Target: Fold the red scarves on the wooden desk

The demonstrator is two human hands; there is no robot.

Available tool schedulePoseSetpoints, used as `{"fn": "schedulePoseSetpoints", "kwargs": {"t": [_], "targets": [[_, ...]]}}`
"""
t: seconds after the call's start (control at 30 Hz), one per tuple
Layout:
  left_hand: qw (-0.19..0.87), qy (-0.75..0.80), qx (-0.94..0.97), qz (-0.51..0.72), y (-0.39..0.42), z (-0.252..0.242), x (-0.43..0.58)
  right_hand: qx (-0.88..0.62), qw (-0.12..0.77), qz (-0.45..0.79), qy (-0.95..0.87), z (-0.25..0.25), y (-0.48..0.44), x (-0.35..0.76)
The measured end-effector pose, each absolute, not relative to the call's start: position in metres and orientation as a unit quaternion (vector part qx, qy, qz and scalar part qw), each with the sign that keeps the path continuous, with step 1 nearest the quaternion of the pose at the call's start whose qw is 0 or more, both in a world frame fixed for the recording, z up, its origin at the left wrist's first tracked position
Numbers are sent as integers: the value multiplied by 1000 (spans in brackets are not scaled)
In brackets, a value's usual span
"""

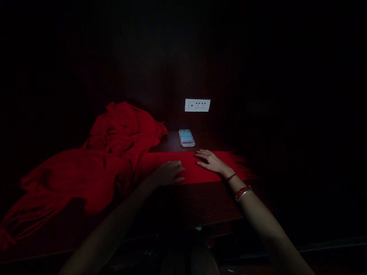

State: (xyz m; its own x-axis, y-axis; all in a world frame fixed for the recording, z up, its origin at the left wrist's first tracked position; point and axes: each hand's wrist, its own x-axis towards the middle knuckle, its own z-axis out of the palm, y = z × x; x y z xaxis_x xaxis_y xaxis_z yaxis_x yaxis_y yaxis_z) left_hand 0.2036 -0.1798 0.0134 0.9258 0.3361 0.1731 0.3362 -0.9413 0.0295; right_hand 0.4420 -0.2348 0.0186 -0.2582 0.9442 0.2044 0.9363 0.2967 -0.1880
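Two bare forearms slant in from the near edge, the right one better lit, with a silver bangle, a red bracelet and a dark band at its wrist. Below the front edge of the dark table, too dim to sort out. Left hand lies palm down over the near part of a flat red cloth, mostly in shadow; right hand lies farther along the same cloth, fingers extended, better lit. Hands well apart from each other, neither gripping anything that shows; whether the left palm presses or only hovers, cannot tell. The cloth runs crosswise on the tabletop, its fringe spread at the right end. To the left, a rumpled red heap, folds deep, tassels trailing toward the lower left; cannot tell if it is one piece with the flat part. Step in hand, as judged: smoothing and laying the cloth flat. Next move, by the same judgement, calls for light, even palm pressure, hands working outward without dragging the fringe askew. Just beyond the cloth, a phone, screen blurred. Farthest, a white socket plate on the dark wall.
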Motion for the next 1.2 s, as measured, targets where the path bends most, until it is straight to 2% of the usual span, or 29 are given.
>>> {"fn": "schedulePoseSetpoints", "kwargs": {"t": [0.1, 0.27, 0.43, 0.6, 0.87, 1.2], "targets": [[-43, -136, -988, -51, -190, 21, 195, -543, 169, 59, -821, 33, -246, 429], [-64, -173, -983, -25, -184, 18, 186, -496, 139, 103, -851, 39, -258, 422], [-109, -181, -974, -85, -174, 14, 190, -483, 128, 97, -861, 37, -262, 414], [-160, -193, -959, -136, -164, 13, 192, -478, 155, 65, -862, 31, -262, 408], [-87, -194, -969, -128, -162, 13, 190, -499, 220, 84, -834, 21, -256, 407], [49, -198, -974, -101, -177, 24, 191, -501, 238, 43, -831, 27, -257, 412]]}}
